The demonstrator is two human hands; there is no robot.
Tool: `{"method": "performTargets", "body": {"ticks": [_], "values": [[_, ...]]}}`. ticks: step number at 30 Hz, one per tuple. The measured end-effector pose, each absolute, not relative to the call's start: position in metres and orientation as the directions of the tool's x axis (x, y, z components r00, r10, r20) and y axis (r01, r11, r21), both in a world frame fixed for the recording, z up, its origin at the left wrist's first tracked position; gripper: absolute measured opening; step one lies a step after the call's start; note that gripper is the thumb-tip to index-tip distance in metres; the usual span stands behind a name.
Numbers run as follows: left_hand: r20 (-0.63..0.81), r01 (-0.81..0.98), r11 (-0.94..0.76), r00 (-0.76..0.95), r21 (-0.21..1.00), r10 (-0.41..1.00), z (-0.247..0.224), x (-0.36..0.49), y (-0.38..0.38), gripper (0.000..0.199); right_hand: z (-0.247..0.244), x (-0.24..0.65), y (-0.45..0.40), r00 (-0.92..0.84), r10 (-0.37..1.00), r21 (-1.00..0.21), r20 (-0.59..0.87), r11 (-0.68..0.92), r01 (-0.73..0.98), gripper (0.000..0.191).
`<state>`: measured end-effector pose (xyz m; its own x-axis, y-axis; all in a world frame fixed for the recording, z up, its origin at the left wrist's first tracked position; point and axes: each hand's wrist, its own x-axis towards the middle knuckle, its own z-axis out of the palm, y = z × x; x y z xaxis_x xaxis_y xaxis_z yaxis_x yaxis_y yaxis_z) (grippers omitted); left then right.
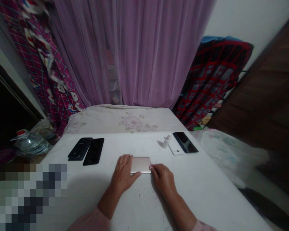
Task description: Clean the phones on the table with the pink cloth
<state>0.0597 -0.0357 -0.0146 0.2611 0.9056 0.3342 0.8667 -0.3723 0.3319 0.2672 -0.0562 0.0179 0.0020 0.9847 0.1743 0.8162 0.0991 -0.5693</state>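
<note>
A pale gold phone lies flat on the white table in front of me, its plain side up. My left hand holds its left end, with the fingers over that end and the thumb along the near edge. At the phone's right end, my right hand is closed in a pinch. A small pale, pinkish piece shows at those fingertips against the phone's edge; what it is I cannot make out.
On the left lie a dark phone with a cover and a black phone. A small white bottle, a white phone part and a dark phone are on the right. Purple curtains hang behind the table.
</note>
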Motion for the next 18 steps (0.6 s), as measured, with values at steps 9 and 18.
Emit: {"method": "performTargets", "body": {"ticks": [9, 18], "values": [[0.319, 0.858, -0.381, 0.275, 0.345, 0.907, -0.007, 0.060, -0.037, 0.064, 0.030, 0.253, -0.014, 0.082, 0.988, -0.516, 0.129, -0.004, 0.856, 0.024], [0.320, 0.875, -0.345, 0.238, 0.339, 0.917, -0.003, 0.066, -0.039, 0.063, 0.018, 0.264, -0.061, 0.045, 0.989, -0.572, 0.142, 0.045, 0.819, 0.025]]}}
